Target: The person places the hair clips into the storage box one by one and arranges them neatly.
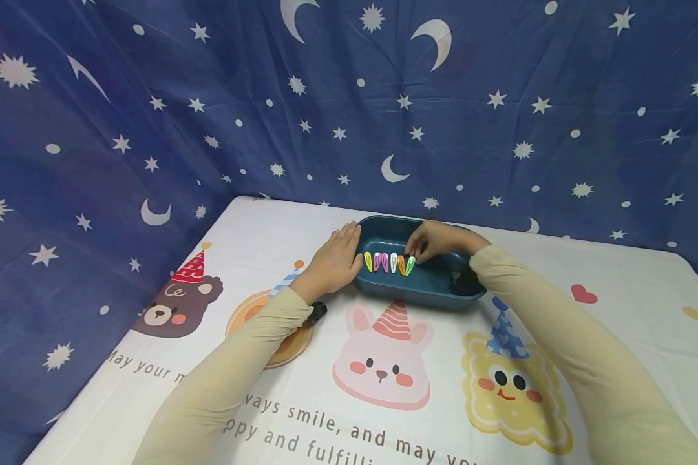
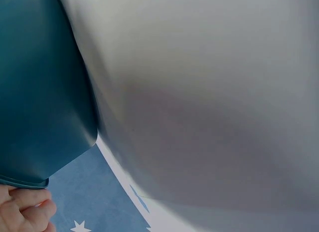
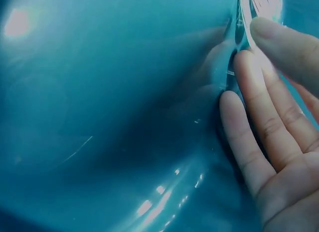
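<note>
A dark teal plastic basin (image 1: 419, 297) stands on the table's printed white cloth. Inside it, hair clips in yellow, purple, white, orange and green (image 1: 410, 265) line up side by side. My right hand (image 1: 436, 239) reaches over the basin's back rim, its fingers at the green end of the row. The right wrist view shows a thumb (image 3: 279, 40) and fingers pinching the edge of a shiny clear plastic pack (image 3: 244, 22). My left hand (image 1: 333, 261) rests against the basin's left end, fingers fairly straight along the rim (image 2: 30, 184).
Cartoon animals and lettering are printed on the tablecloth (image 1: 302, 387). A blue curtain (image 1: 337, 97) with white stars and moons hangs behind the table and along its left side. A small black device (image 1: 317, 313) sits at the left wrist.
</note>
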The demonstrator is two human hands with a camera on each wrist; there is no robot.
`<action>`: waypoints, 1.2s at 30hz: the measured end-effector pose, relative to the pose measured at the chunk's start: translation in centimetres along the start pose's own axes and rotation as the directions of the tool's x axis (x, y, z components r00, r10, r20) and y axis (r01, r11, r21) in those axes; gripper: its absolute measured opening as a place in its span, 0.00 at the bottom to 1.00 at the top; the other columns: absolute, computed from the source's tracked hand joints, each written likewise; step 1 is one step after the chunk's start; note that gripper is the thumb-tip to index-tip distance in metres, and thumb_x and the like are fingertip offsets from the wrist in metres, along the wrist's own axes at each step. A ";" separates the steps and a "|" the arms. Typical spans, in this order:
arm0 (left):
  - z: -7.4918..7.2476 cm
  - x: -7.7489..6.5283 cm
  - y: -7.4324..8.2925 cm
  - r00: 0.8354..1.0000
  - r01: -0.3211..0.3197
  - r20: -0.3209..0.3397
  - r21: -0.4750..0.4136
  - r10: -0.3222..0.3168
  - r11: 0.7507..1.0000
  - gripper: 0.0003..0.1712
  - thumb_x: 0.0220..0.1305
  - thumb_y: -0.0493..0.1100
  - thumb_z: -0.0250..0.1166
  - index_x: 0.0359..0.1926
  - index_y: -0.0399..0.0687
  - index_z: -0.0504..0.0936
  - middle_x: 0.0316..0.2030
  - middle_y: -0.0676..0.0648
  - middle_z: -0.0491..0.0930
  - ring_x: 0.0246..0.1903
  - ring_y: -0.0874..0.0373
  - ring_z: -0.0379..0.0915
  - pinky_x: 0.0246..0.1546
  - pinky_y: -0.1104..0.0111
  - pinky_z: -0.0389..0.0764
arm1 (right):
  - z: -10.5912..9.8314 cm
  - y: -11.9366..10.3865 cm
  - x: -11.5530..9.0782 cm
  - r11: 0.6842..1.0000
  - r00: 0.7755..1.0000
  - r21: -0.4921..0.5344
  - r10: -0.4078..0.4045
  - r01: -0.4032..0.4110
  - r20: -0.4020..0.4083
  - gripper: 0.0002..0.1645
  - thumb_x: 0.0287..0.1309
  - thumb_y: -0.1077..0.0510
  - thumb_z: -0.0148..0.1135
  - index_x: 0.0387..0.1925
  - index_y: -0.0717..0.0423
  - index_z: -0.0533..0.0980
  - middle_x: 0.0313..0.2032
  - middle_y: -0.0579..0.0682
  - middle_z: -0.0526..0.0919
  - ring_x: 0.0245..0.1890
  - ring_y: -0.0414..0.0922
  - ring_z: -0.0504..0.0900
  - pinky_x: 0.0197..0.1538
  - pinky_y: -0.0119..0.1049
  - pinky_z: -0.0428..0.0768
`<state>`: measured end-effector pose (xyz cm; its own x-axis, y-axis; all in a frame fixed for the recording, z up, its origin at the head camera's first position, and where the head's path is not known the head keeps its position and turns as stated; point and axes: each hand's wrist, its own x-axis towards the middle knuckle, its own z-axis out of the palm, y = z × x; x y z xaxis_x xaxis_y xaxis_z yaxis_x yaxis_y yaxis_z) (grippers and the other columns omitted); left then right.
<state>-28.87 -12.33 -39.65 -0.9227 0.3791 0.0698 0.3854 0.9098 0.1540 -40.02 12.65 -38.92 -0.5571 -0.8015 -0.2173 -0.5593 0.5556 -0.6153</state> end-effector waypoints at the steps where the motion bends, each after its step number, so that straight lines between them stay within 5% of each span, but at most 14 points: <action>1: 0.0 0.0 0.0 1.000 -0.002 -0.002 0.000 0.002 1.000 0.35 0.71 0.48 0.41 0.72 0.33 0.47 0.73 0.37 0.46 0.73 0.47 0.41 0.74 0.58 0.46 | 0.0 0.0 -0.1 1.000 1.000 0.014 0.006 -0.006 -0.001 0.15 0.45 0.69 0.69 0.40 0.65 0.82 0.34 0.55 0.85 0.31 0.40 0.81 0.39 0.31 0.82; 15: 0.0 -0.1 0.0 1.000 -0.001 -0.009 -0.012 0.000 1.000 0.35 0.70 0.47 0.42 0.72 0.33 0.47 0.73 0.37 0.46 0.74 0.47 0.41 0.74 0.59 0.45 | -0.5 0.3 -1.1 0.986 0.999 0.165 0.004 0.002 -0.034 0.21 0.44 0.69 0.70 0.45 0.69 0.79 0.40 0.64 0.85 0.42 0.54 0.84 0.44 0.34 0.83; 36: -0.1 -0.1 0.2 1.000 0.006 -0.002 -0.011 -0.006 1.000 0.35 0.70 0.47 0.42 0.72 0.33 0.47 0.73 0.37 0.46 0.73 0.47 0.41 0.74 0.59 0.46 | -1.5 0.2 -2.2 0.934 0.985 0.343 -0.041 0.097 -0.166 0.25 0.48 0.65 0.69 0.50 0.71 0.76 0.46 0.67 0.82 0.46 0.53 0.84 0.47 0.31 0.82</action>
<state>-28.68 -12.20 -39.48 -0.9250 0.3732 0.0707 0.3798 0.9101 0.1654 -39.84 14.87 -37.44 -0.6277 -0.7759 -0.0630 -0.3660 0.3656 -0.8558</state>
